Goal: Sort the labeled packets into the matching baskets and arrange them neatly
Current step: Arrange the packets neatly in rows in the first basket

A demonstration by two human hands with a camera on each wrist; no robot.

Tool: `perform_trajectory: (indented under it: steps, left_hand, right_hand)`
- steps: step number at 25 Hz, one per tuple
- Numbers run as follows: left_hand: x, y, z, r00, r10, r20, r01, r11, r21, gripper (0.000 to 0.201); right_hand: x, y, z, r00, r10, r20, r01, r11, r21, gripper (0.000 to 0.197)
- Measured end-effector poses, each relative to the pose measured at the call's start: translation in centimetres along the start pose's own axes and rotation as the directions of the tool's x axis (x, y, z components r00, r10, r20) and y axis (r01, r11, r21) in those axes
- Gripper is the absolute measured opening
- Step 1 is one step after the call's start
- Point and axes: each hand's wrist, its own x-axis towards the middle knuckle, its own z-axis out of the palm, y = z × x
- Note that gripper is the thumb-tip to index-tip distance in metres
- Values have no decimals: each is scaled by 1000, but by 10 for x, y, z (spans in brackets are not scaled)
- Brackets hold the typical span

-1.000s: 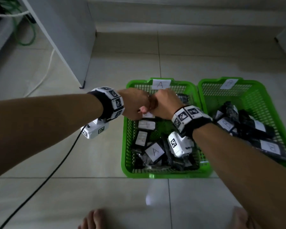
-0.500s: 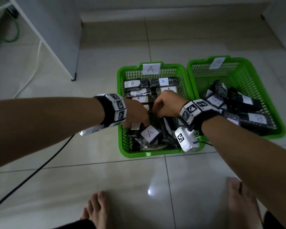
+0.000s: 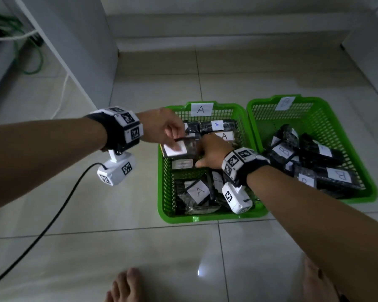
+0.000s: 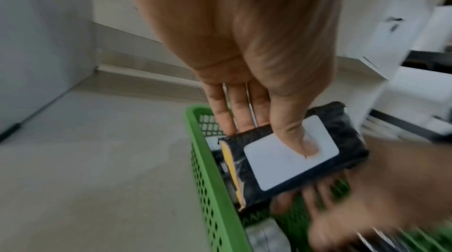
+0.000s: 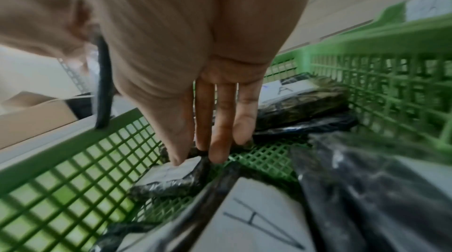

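Pinching a black packet point(image 4: 288, 159) over basket A point(image 3: 165, 192), left hand point(image 3: 162, 127); right hand point(image 3: 210, 153) reaches in, fingers relaxed

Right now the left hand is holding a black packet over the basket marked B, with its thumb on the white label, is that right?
Not quite. The left hand does hold a black packet with its thumb on the white label, but over the basket marked A, not B. The head view shows it.
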Motion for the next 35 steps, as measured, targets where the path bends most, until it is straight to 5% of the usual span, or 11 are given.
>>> perform_trajectory:
  steps: [4,9,13,21,25,29,31,33,35]
  left_hand:
    - [1,-18,-25,967,-127,-219,112,990,-80,21]
    - [3,-29,-24,945,-216,-246,198,976,-96,19]
    - [5,-34,-25,941,-255,-223,242,967,-83,18]
    - [20,-26,-31,939,-217,-265,223,975,-9,28]
    - [28,-24,-34,913,-270,-306,265,962,-57,35]
    - [30,-23,-38,919,-265,-291,244,964,-109,42]
    - [32,-25,-34,929,-205,-308,205,978,-33,55]
    - [36,-26,-28,930,-168,-328,172,985,-18,61]
    - [42,-26,-22,922,-147,-357,151,988,-17,59]
  right_hand:
    - [6,-20,18,995,-78,65,87,984,-153,39]
    - [6,-26,20,990,-122,68,138,938,-319,31]
    - [5,-24,11,993,-80,81,98,966,-237,16]
    - [4,-19,9,978,-33,207,76,976,-203,37]
    - [2,-11,-5,985,6,172,-24,994,103,47]
    - [-1,2,-43,992,106,69,-126,837,533,36]
    - [-5,13,-63,981,193,35,-149,617,773,33]
    - [-8,27,-78,972,236,-6,-104,453,885,31]
    - [-10,43,-89,965,256,-64,-45,401,915,34]
